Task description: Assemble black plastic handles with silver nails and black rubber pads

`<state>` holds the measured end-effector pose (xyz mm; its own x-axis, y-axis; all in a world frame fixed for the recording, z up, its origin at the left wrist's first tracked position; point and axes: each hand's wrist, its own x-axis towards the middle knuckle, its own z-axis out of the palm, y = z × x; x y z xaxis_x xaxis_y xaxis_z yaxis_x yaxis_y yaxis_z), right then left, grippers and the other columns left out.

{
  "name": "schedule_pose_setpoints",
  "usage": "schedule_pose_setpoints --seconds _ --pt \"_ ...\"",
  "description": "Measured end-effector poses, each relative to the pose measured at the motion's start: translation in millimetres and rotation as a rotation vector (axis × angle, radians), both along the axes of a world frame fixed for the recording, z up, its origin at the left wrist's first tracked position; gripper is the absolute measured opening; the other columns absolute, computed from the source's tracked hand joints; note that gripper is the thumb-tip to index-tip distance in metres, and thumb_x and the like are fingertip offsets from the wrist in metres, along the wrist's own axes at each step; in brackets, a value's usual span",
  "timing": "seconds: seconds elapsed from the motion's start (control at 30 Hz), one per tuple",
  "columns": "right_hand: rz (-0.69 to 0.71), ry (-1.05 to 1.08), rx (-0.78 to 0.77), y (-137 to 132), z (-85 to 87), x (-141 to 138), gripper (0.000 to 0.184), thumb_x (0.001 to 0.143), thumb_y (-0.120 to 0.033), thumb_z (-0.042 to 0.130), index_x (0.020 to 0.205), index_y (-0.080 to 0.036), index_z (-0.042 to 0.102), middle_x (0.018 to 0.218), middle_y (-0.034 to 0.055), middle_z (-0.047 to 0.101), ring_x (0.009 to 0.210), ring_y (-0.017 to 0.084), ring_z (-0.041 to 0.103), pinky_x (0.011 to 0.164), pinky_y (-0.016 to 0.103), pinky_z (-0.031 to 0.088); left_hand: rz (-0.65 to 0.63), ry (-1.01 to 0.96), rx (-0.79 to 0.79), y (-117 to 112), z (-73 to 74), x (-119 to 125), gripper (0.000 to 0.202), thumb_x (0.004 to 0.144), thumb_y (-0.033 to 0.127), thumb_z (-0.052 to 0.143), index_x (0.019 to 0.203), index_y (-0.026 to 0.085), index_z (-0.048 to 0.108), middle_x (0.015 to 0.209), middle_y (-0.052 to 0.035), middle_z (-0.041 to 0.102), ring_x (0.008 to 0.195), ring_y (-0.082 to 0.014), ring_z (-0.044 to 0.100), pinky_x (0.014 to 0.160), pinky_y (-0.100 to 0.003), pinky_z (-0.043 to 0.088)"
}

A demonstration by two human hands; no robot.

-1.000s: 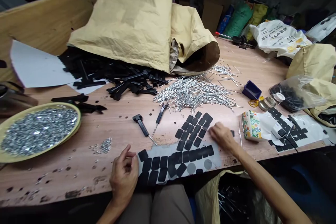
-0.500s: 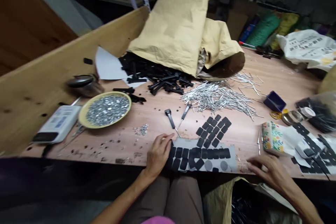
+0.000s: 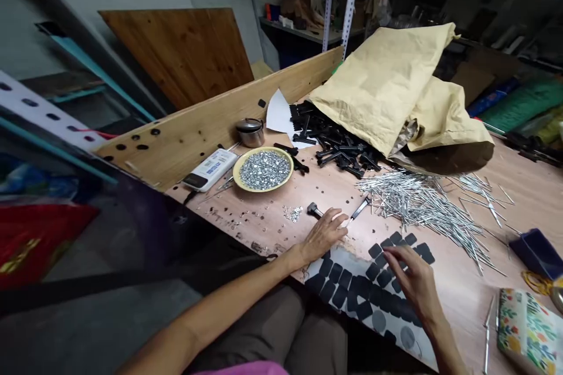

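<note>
Black pads [image 3: 341, 296] on backing sheet [image 3: 352, 259]: your left hand [image 3: 323, 235] lay open at its corner; your right hand [image 3: 416, 281] curled over a pad, grip unclear. Lifting one probably called for an edge pinch.

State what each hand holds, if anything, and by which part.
Left hand holds nothing, lying flat beside the black-handled tool. Right hand has fingertips on the black pads; whether it pinches one cannot be told.
</note>
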<state>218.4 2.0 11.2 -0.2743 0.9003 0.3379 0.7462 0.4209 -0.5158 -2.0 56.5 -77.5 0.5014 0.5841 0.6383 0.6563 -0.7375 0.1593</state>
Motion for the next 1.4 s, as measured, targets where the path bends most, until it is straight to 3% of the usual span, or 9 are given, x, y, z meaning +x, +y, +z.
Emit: schedule_pose_setpoints --seconds 0.17,0.3,0.4,0.53,0.67,0.8,1.0,1.2,1.4 --pt "0.067 0.152 -0.014 54.8 -34.4 -69.6 0.022 0.089 -0.029 0.046 0.088 -0.018 0.065 0.077 0.0051 0.067 0.065 0.015 0.063 0.060 0.025 0.051 -0.018 -0.453 0.033 -24.8 45.3 -6.0 0.017 0.088 0.007 0.041 0.098 0.018 0.049 0.108 -0.0096 0.058 0.116 -0.0204 0.045 0.099 -0.044 0.041" --pt "0.198 -0.028 -0.180 76.0 -54.9 -131.7 0.021 0.089 -0.022 0.046 0.099 -0.018 0.064 0.086 0.0059 0.065 0.075 0.015 0.063 0.065 0.023 0.049 -0.111 -0.756 -0.108 -67.3 70.0 -20.1 0.019 0.091 0.011 0.034 0.106 0.019 0.043 0.095 -0.0076 0.059 0.099 -0.0175 0.057 0.098 -0.049 0.040" --pt "0.179 -0.344 -0.281 82.8 -57.8 -165.8 0.022 0.091 -0.021 0.045 0.103 -0.021 0.063 0.094 0.0058 0.064 0.084 0.016 0.061 0.069 0.023 0.046 -0.067 -0.873 -0.191 -91.7 69.7 -32.4 0.020 0.091 0.012 0.035 0.105 0.020 0.046 0.082 -0.0026 0.057 0.082 -0.0139 0.058 0.092 -0.045 0.045" --pt "0.130 -0.617 -0.346 87.2 -52.9 -186.6 0.023 0.089 -0.014 0.042 0.092 -0.020 0.064 0.094 0.0075 0.063 0.088 0.018 0.059 0.069 0.025 0.044 0.179 -1.071 -0.381 -101.6 61.2 -47.2 0.013 0.089 0.017 0.043 0.096 0.021 0.053 0.078 -0.0011 0.058 0.069 -0.0114 0.056 0.069 -0.027 0.050" --pt "0.105 -0.656 -0.347 91.0 -51.0 -196.6 0.023 0.084 -0.005 0.043 0.088 -0.015 0.062 0.095 0.0119 0.063 0.087 0.021 0.060 0.066 0.027 0.044 0.394 -1.423 -0.876 -92.2 58.0 -62.1 0.021 0.081 0.038 0.054 0.083 0.018 0.055 0.059 0.0050 0.047 0.045 -0.0060 0.041 0.043 -0.018 0.036" --pt "0.062 -0.624 -0.322 97.5 -50.8 -205.1 0.024 0.082 -0.001 0.040 0.089 -0.012 0.060 0.096 0.0144 0.061 0.086 0.022 0.061 0.067 0.030 0.045 0.408 -1.658 -1.273 -79.6 58.6 -77.5 0.040 0.063 0.048 0.066 0.083 0.016 0.055 0.056 0.0088 0.042 0.035 -0.0006 0.027 0.034 -0.015 0.017" --pt "-0.003 -0.417 -0.305 88.3 -38.0 -193.9 0.017 0.086 -0.017 0.041 0.081 -0.014 0.057 0.079 0.0066 0.065 0.069 0.015 0.062 0.061 0.024 0.045 0.281 -1.706 -1.424 -72.1 63.7 -91.8 0.055 0.053 0.049 0.071 0.094 0.013 0.060 0.054 0.0098 0.042 0.034 0.0015 0.023 0.035 -0.015 0.010" --pt "-0.109 0.501 -0.369 41.8 -28.2 -180.1 0.020 0.073 -0.034 0.060 0.080 -0.018 0.051 0.066 -0.0004 0.062 0.058 0.015 0.063 0.054 0.025 0.050 0.209 -1.634 -1.478 -71.0 66.8 -83.9 0.048 0.064 0.044 0.067 0.097 0.010 0.062 0.053 0.0096 0.042 0.034 0.0011 0.023 0.036 -0.017 0.009" --pt "-0.131 0.777 -0.355 29.5 -27.0 -175.0 0.037 0.061 -0.040 0.075 0.080 -0.019 0.051 0.072 0.0018 0.067 0.067 0.018 0.068 0.060 0.027 0.056 0.160 -1.566 -1.474 -68.8 70.3 -79.3 0.042 0.072 0.039 0.063 0.101 0.009 0.065 0.053 0.0082 0.044 0.036 -0.0002 0.026 0.038 -0.018 0.015"
